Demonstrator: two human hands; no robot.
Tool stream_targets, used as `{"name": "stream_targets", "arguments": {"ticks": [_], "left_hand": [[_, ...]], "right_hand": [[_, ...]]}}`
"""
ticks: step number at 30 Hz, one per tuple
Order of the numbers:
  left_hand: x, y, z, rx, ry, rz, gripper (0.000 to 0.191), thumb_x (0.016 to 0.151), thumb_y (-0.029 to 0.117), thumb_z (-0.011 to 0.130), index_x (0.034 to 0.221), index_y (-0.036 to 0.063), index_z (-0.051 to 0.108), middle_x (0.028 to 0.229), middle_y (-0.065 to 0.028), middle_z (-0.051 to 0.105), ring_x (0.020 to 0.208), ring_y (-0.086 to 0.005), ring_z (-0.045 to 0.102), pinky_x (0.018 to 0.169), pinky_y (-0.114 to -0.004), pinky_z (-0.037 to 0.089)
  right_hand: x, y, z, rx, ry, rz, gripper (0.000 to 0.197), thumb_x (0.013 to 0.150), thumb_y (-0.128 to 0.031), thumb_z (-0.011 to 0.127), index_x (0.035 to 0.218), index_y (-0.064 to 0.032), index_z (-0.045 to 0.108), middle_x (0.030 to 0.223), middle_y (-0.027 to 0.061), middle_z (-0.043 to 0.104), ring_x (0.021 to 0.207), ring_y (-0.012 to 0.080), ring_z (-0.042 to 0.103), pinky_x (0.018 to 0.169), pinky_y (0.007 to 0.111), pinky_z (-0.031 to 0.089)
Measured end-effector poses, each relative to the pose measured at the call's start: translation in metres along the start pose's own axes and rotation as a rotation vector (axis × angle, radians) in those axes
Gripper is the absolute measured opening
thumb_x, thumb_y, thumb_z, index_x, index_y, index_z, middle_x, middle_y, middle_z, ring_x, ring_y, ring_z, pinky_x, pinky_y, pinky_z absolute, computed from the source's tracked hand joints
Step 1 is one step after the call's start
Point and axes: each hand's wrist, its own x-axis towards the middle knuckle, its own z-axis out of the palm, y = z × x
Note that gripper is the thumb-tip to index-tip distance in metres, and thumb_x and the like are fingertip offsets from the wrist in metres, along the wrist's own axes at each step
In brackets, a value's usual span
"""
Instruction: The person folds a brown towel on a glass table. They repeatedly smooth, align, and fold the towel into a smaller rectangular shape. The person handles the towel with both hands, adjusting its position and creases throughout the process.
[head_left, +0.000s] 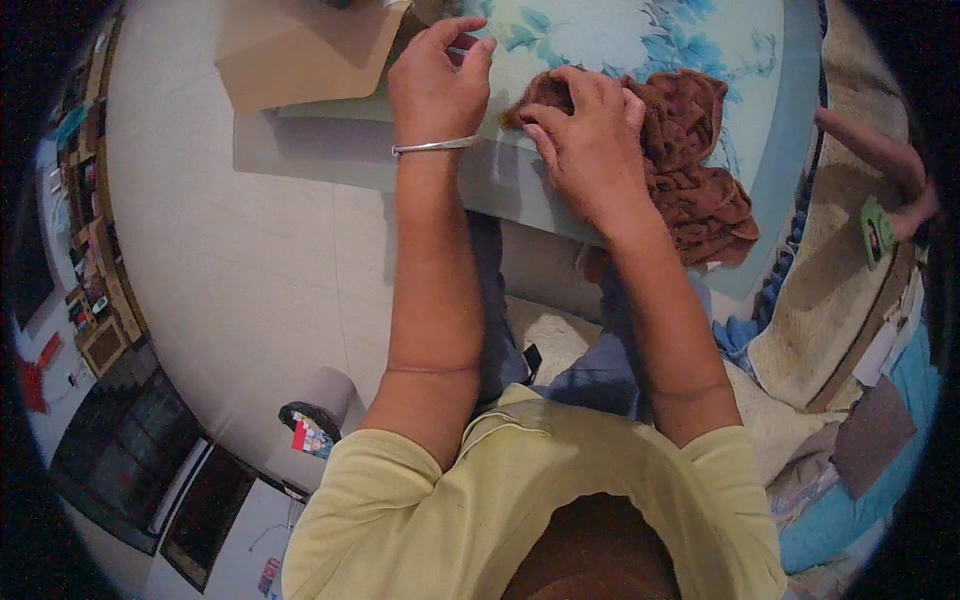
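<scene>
Before me is a table with a blue floral top (585, 37). On its near right part lies a crumpled brown cloth (697, 202), bunched in folds. My right hand (592, 127) rests at the cloth's left end, its fingers curled around a brown fold. To the left, my left hand (444, 82), with a silver bangle (436, 146) on its wrist, is raised over the table's near edge. Its thumb and forefinger are apart, and nothing shows between them.
An open cardboard box (315, 67) stands at the table's left. Another person's limb (877, 146) shows at far right, over a beige cushioned seat (817, 300). A cylindrical bin (330, 397) is on the tiled floor, lower left.
</scene>
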Motion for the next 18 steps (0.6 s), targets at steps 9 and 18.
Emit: {"name": "stream_targets", "arguments": {"ticks": [9, 18], "left_hand": [[0.007, -0.015, -0.008, -0.192, 0.007, -0.032, 0.029, 0.088, 0.013, 0.070, 0.114, 0.0017, 0.068, 0.101, -0.0063, 0.071, 0.090, -0.0117, 0.064, 0.083, -0.027, 0.051], [0.011, -0.017, -0.006, -0.344, 0.070, -0.008, 0.028, 0.089, 0.009, 0.069, 0.115, 0.0020, 0.067, 0.104, -0.0062, 0.069, 0.092, -0.0121, 0.063, 0.082, -0.026, 0.051]], "right_hand": [[0.002, 0.037, 0.002, -0.212, 0.227, 0.193, 0.030, 0.083, -0.026, 0.069, 0.112, -0.0199, 0.069, 0.125, 0.0095, 0.055, 0.119, 0.0327, 0.046, 0.099, 0.052, 0.033], [-0.008, -0.005, 0.022, -0.017, 0.024, -0.056, 0.016, 0.073, -0.019, 0.073, 0.088, -0.0244, 0.076, 0.093, 0.0023, 0.062, 0.103, 0.0276, 0.054, 0.095, 0.049, 0.034]]}}
